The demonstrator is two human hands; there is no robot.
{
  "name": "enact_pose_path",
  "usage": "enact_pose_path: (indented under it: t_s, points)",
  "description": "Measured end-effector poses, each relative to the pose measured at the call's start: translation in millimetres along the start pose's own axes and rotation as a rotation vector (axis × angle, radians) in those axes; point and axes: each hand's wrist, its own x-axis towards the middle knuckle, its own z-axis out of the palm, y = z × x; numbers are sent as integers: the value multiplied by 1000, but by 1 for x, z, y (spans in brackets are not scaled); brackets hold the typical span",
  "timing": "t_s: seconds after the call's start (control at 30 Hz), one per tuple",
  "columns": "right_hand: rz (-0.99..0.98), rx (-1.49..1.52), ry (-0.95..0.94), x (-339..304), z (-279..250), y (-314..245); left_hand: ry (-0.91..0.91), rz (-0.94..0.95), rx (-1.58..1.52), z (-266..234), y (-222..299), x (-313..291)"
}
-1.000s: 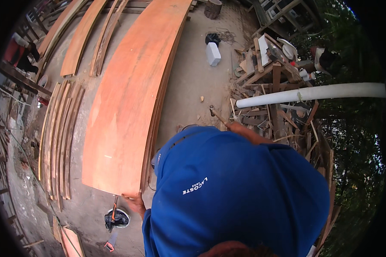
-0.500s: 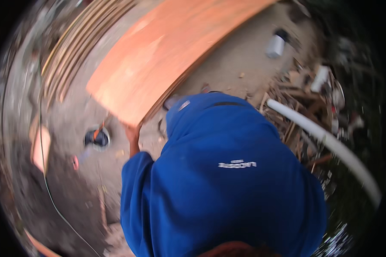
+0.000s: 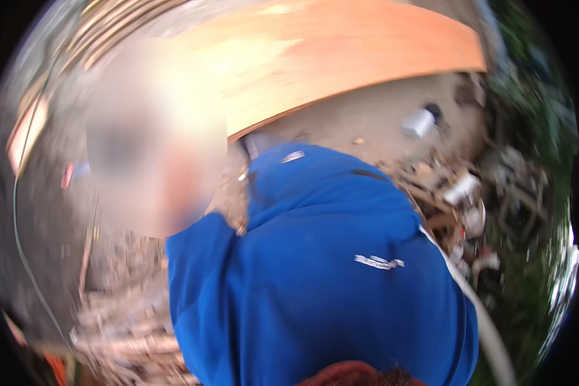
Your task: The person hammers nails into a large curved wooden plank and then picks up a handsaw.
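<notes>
A long, thin orange-brown wooden sheet (image 3: 354,48), like plywood, stretches across the far side in front of me, its near edge raised above a strip of ground. My left arm, in a blue sleeve (image 3: 199,264), reaches forward to the sheet's near left end. A pale smeared patch covers my left hand (image 3: 181,183) and that end of the sheet, so the fingers and their contact with the wood cannot be made out. My right hand is out of sight.
Long timber strips (image 3: 119,29) lie at the far left. A white container with a dark top (image 3: 419,122) stands right of centre on the ground. Scrap wood and debris (image 3: 444,193) are heaped at the right, beside a white pipe (image 3: 489,321). A thin cable (image 3: 26,257) runs along the left.
The sheet now lies more crosswise, its far end showing at the right. My left hand, visible earlier gripping the sheet's near corner, is now behind the smear. The whole view has turned.
</notes>
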Motion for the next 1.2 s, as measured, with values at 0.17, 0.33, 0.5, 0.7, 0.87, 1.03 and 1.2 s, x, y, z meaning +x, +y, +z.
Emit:
enact_pose_path:
  t_s: [0.17, 0.33, 0.5, 0.7, 0.87, 1.03, 1.2]
  points:
    - [-122, -103, 52, -19, -25, -25, -39, 47, 127, 10, 17, 1]
    - [137, 343, -39, -36, -8, -57, -45, 12, 374, 14, 53, -4]
    - [75, 359, -65, -42, 6, -66, 50, 50, 409, 16, 34, -20]
    - [94, 377, -99, 3, 36, -43, -64, 11, 436, 11, 44, -8]
    - [164, 978, -157, 39, 79, -107, -171, -74, 184, 21, 38, -8]
    - [250, 1248, -124, 119, 192, -188, -188, -95, 175, 12, 38, -5]
    - [299, 1347, -30, 187, 275, -215, -242, -97, 166, 20, 41, -5]
